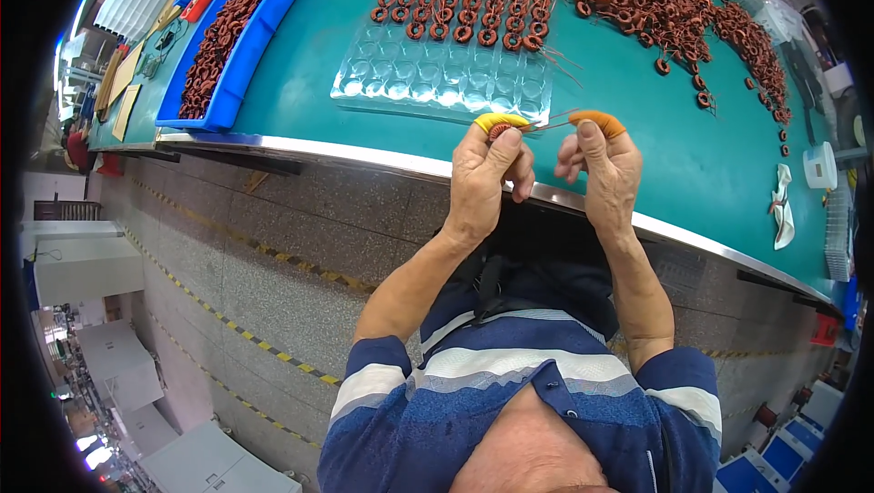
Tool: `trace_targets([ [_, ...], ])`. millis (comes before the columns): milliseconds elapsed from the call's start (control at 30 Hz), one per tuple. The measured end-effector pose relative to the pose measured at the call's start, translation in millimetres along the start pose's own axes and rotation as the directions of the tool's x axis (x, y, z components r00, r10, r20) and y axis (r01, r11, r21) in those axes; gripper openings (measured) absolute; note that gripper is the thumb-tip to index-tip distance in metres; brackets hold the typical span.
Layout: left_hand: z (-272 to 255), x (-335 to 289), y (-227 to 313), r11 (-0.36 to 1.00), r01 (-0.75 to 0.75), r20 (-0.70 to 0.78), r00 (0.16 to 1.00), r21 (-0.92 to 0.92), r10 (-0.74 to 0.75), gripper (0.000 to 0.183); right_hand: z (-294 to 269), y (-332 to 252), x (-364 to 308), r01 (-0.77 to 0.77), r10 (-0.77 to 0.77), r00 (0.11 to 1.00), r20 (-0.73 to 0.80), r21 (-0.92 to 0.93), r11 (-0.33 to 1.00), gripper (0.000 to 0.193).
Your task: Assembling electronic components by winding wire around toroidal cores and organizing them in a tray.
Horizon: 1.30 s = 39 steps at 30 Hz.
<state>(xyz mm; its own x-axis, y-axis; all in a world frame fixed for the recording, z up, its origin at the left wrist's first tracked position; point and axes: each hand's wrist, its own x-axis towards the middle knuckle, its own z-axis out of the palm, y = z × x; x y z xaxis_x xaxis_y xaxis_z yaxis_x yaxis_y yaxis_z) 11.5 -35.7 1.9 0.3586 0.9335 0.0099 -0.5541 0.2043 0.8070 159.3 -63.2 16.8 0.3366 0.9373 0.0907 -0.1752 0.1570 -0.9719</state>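
Observation:
My left hand [480, 179], with a yellow cover on the index fingertip, pinches a copper-red wire-wound toroid coil [499, 131] above the table's front edge. Thin wire leads [551, 123] run from the coil toward my right hand [605, 165]. An orange cover sits on my right index finger, and its thumb and finger close on the lead ends. Just beyond my hands lies a clear plastic tray [401, 92] with round pockets. Rows of coils [464, 15] stand in its far part, their leads pointing up and away; the near pockets hold none.
A large heap of coils [637, 1] spreads over the green table [300, 74] at the far right. On the left stands a blue bin [223, 111] full of bare-looking red rings. A white tub [819, 165] and a white cloth strip [783, 211] lie at the right.

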Motion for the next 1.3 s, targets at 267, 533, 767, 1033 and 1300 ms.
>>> trace_targets([
  [267, 6, 1, 0, 0.998, 0.049, 0.014, 0.999, -0.042, -0.048, 0.025, 0, 3, -1, 0.012, -0.008, 0.998, 0.069, -0.063, 0.998, 0.027],
  [533, 13, 3, 0, 1.0, -0.018, -0.038, 0.999, -0.015, 0.017, 0.025, 2, 11, -4, 0.048, -0.048, 0.999, 0.01, -0.004, 0.999, 0.021],
  [767, 13, 4, 1, 0.997, -0.042, -0.083, 0.995, 0.066, 0.048, 0.023, 4, 20, -4, -0.046, 0.044, 0.998, 0.043, 0.049, 0.998, 0.025],
  [1033, -6, 9, -3, 0.746, -0.285, 0.168, 0.958, 0.602, 0.23, 0.026, 6, 7, -10, -0.252, 0.237, 0.961, 0.145, 0.093, 0.963, 0.029],
  [1300, -24, 15, 45, 0.445, -0.518, 0.584, 0.812, 0.73, -0.014, 0.034, -6, 2, 2, -0.551, 0.456, 0.815, 0.358, 0.235, 0.8, 0.025],
])
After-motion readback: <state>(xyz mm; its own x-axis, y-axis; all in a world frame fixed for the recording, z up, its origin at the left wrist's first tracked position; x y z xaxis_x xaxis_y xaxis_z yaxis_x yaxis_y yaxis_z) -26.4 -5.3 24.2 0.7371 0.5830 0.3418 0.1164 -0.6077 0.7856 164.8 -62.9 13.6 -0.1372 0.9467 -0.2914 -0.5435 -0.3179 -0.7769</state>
